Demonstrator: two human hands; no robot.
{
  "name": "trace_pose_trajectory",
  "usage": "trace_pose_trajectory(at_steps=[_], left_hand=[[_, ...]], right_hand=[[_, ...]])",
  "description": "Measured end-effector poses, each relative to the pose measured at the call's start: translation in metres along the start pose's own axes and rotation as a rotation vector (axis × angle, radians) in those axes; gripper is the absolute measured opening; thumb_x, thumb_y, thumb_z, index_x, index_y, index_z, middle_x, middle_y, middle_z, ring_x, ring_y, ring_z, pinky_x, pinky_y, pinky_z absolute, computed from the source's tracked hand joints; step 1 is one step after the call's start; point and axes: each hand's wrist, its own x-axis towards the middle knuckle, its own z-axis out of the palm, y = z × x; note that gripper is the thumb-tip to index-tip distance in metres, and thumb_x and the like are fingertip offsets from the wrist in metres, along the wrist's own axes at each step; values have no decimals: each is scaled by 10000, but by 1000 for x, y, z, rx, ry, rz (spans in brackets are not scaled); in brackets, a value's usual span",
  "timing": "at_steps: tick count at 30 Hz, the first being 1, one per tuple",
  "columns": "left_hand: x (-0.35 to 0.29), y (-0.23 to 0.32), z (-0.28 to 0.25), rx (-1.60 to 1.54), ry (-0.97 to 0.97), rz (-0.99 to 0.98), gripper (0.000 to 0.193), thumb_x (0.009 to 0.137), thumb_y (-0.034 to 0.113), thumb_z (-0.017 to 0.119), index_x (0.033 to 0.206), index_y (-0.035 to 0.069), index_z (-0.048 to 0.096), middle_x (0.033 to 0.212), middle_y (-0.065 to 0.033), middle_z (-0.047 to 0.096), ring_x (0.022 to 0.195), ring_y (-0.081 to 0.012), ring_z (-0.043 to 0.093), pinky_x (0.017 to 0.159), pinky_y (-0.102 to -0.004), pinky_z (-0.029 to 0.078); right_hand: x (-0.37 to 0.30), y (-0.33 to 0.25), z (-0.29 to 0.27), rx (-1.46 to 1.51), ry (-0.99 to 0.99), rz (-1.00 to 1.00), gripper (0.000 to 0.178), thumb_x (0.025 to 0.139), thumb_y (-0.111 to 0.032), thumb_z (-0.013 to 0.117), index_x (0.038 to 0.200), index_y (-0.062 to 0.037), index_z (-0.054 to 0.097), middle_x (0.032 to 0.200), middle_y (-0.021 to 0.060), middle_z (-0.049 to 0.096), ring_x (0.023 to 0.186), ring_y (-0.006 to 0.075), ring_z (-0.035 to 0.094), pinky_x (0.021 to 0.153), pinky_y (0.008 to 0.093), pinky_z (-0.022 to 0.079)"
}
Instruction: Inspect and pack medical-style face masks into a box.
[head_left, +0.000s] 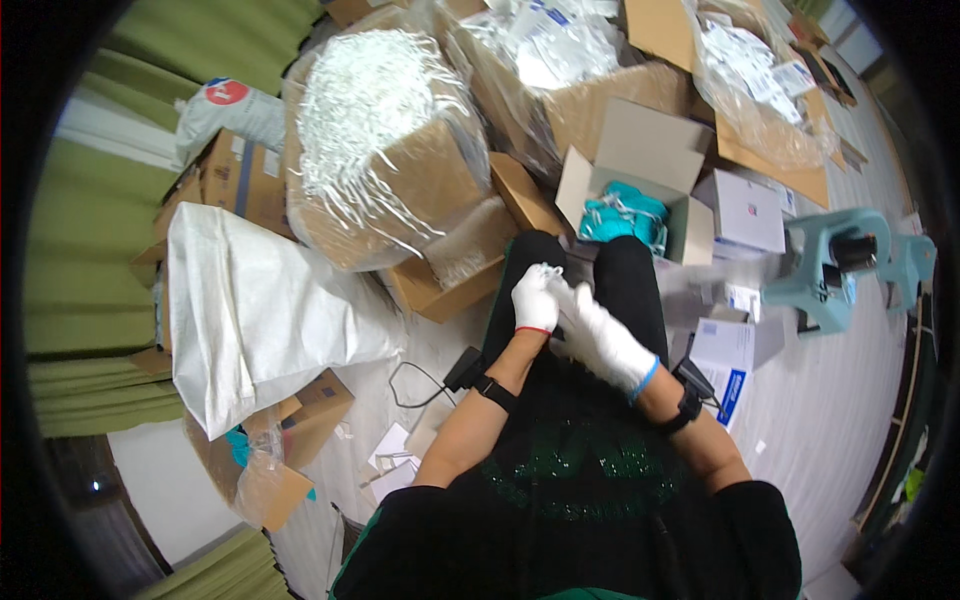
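Observation:
Both my hands wear white knit gloves and meet above my lap, between my knees. My left hand (535, 302), with a red cuff, is closed, and a bit of thin white material pokes out at its fingertips; what it is I cannot make out. Close against it on the right is my right hand (603, 342), with a blue cuff. Its fingers are blurred, so their hold is unclear. Just beyond my knees stands an open carton (690, 228) with teal bundles (625, 215) inside.
A plastic-lined carton (400, 215) heaped with white strips (365, 95) stands ahead on the left. Behind are more cartons of white packets (550, 50). A large white sack (265, 310) lies at left. To the right are a light-blue stool (830, 270) and small white boxes (745, 215).

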Motion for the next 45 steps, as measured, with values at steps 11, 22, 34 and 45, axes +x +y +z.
trace_pose_trajectory(at_steps=[11,22,34,45], left_hand=[[216,184,-169,1304,135,354,393,902,338,554,1133,21,540,1067,-192,628,952,-328,623,789,-466,489],[316,233,-197,1108,259,411,427,903,296,533,1223,40,653,1234,-185,645,1157,-303,605,985,-363,463],[367,238,-228,1579,234,306,613,993,524,263,1276,80,576,1171,-289,618,1036,-456,606,963,-496,415],[454,358,-256,1564,282,686,548,815,254,643,1319,51,575,1307,-190,591,1223,-266,555,1035,-322,413]], right_hand=[[-55,39,0,1759,302,758,300,1013,-242,500,1112,11,628,961,103,696,743,153,668,652,269,529],[-98,65,36,1756,533,999,295,972,-254,551,1094,5,622,892,100,677,713,172,654,622,296,531],[-76,110,25,1665,450,1086,266,977,-209,495,1078,-12,644,908,80,699,700,124,657,611,247,506],[-44,128,29,1628,438,1125,255,969,-222,528,1037,-9,650,859,72,684,667,116,632,558,229,475]])
